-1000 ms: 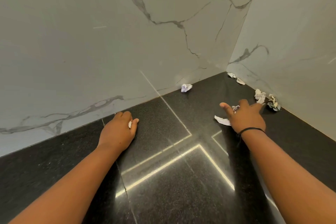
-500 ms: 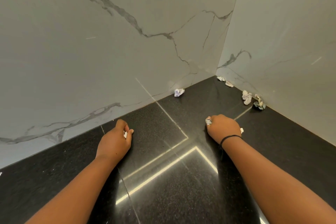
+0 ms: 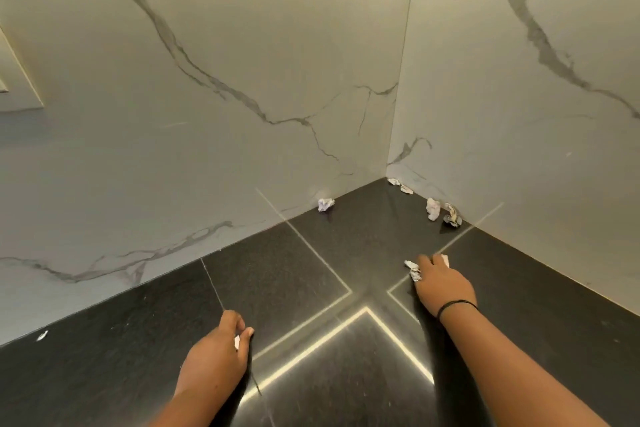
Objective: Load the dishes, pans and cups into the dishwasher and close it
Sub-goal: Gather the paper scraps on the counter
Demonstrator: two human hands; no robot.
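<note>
On the dark counter (image 3: 104, 357), at the left, a small white scrap (image 3: 42, 335) lies alone near the wall. Next, the left hand (image 3: 216, 355) rests knuckles up, its fingers curled around a bit of white paper (image 3: 237, 341) that shows between thumb and finger. Further right, a crumpled ball (image 3: 325, 204) lies at the foot of the marble wall (image 3: 207, 45). The right hand (image 3: 441, 284), with a black band (image 3: 455, 307) on the wrist, grips crumpled paper wads (image 3: 414, 272) that stick out at its fingertips. More wads (image 3: 443, 211) lie in the corner, well apart from both hands. No dishes, pans, cups or dishwasher are in view.
</note>
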